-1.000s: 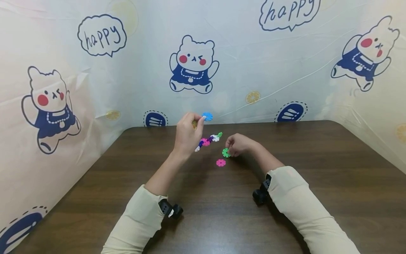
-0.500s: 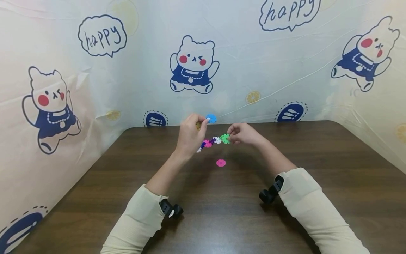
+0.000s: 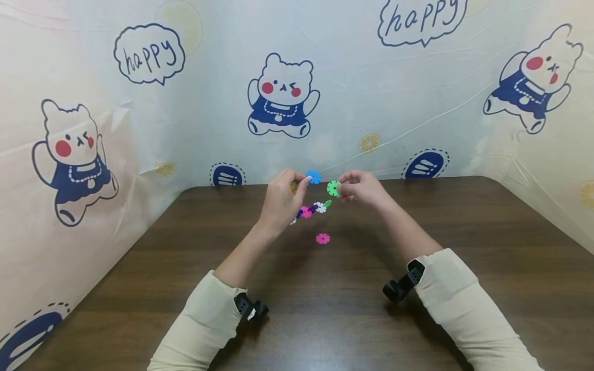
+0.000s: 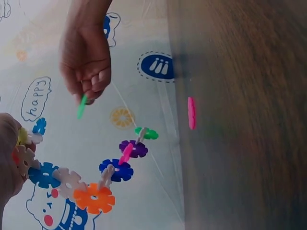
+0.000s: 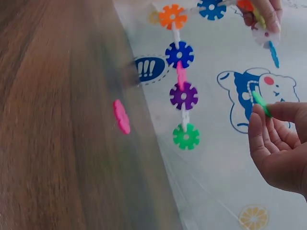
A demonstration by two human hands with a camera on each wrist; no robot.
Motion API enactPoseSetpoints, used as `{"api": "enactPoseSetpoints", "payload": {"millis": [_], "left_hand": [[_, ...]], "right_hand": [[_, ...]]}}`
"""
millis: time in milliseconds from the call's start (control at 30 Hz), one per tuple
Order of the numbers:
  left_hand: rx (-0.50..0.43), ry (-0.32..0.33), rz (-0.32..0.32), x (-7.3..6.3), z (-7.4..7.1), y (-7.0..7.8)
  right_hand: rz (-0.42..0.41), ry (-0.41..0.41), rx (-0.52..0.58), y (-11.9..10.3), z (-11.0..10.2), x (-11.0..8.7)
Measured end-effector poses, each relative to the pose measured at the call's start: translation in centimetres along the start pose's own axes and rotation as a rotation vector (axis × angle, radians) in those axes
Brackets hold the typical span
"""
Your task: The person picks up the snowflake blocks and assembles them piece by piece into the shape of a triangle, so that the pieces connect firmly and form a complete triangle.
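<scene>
My left hand (image 3: 280,201) grips one end of a chain of notched plastic discs (image 4: 44,175), slotted together in several colours. A light blue disc (image 3: 314,177) tops that end, beyond the fingertips. From the hand the chain hangs in a curve through an orange disc (image 4: 94,197), then rises to a green disc (image 5: 185,136) at its other end. Between thumb and fingers, my right hand (image 3: 364,190) pinches a loose green disc (image 5: 260,103). It is a short gap away from the light blue disc. Part of the chain is hidden behind the left hand in the head view.
A single pink disc (image 3: 323,238) lies on the brown wooden table (image 3: 325,319), nearer than the chain. Behind the table hangs a pale printed sheet (image 3: 343,103) with cartoon bears. Each wrist carries a black camera (image 3: 250,307).
My right hand has lifted the loose green disc up and away from the table, past the chain's green end, towards the light blue disc. The left hand has shifted slightly right with the chain.
</scene>
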State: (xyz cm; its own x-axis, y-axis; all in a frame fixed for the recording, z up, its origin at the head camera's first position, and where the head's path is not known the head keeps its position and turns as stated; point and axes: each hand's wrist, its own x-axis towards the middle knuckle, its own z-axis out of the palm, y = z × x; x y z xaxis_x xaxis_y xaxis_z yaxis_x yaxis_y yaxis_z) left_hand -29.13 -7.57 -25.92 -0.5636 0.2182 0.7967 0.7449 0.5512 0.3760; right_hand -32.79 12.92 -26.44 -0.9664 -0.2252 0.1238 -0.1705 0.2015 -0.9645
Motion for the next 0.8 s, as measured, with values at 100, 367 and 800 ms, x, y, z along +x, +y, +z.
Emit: {"api": "enactPoseSetpoints", "payload": {"millis": [100, 367, 800], "left_hand": [[0.000, -0.014, 0.004, -0.08, 0.10, 0.06], [-0.021, -0.026, 0.008, -0.19, 0.23, 0.14], [-0.091, -0.052, -0.010, -0.18, 0.14, 0.36]], "right_hand": [[-0.018, 0.025, 0.092, -0.32, 0.10, -0.26], [-0.122, 0.070, 0.256, -0.81, 0.32, -0.74], [-0.229, -0.017, 0.340, -1.08, 0.13, -1.06]]}}
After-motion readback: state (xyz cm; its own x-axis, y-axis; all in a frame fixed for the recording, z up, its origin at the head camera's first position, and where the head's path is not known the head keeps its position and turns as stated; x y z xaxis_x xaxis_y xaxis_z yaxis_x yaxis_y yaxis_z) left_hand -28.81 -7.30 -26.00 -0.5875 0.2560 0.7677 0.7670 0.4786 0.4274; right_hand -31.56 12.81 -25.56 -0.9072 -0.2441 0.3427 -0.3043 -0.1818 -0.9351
